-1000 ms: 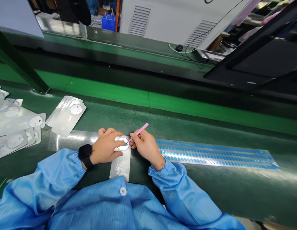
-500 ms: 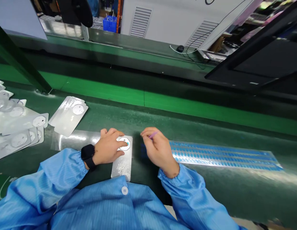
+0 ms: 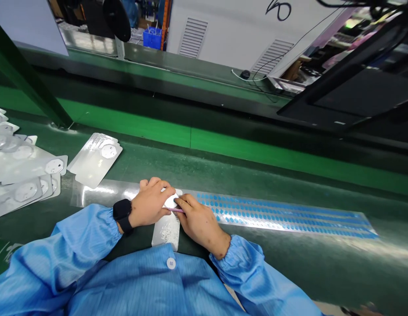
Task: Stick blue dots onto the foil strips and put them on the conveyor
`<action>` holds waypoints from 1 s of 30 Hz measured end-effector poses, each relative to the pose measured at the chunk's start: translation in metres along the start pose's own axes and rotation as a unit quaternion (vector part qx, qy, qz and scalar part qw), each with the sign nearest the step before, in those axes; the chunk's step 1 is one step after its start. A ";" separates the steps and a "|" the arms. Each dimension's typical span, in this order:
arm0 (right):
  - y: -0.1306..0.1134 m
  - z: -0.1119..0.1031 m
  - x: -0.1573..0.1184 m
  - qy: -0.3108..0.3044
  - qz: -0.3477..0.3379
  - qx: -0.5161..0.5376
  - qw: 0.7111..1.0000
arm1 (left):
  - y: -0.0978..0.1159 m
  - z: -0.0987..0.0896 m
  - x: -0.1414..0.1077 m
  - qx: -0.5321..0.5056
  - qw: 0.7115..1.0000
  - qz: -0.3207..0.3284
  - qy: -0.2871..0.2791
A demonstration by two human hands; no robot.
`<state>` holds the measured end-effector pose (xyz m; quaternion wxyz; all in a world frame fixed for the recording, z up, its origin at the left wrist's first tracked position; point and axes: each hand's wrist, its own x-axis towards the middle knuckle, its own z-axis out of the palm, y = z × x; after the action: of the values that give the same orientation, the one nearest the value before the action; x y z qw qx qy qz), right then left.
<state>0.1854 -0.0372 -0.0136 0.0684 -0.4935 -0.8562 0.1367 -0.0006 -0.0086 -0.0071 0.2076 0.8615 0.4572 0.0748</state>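
A flat silvery plate (image 3: 166,232) with a white round part (image 3: 171,201) near its top lies in front of me. My left hand (image 3: 150,202) is curled over the plate's upper left, its fingers and thumb holding at the white part. From the other side, my right hand (image 3: 201,220) reaches onto the plate, pinching a thin purple stick-like tool (image 3: 175,210). The tool's tip lies by my left thumb; its exact kind I cannot make out. Fingers partly hide the white part. A clear strip with rows of small blue dots (image 3: 272,215) runs right from beneath my right hand.
Similar plates form a small stack (image 3: 96,162) at the left and a larger spread pile (image 3: 26,175) farther left. A green post (image 3: 29,74) rises behind them. At the upper right hangs a dark panel (image 3: 355,87). The green bench (image 3: 289,272) extends right.
My right hand has moved left with the purple tool, from beside the plate onto it. The left index finger has shifted on the white part, and the blue spot there no longer shows.
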 end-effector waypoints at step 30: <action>0.079 -0.094 0.177 0.293 0.211 0.194 0.912 | -0.116 -0.091 -0.026 0.121 0.884 -0.443 0.084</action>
<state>0.1857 0.1688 0.0484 0.3800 -0.6574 -0.6306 0.1603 -0.1321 0.0537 0.0276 0.0739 0.5782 0.8125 -0.0094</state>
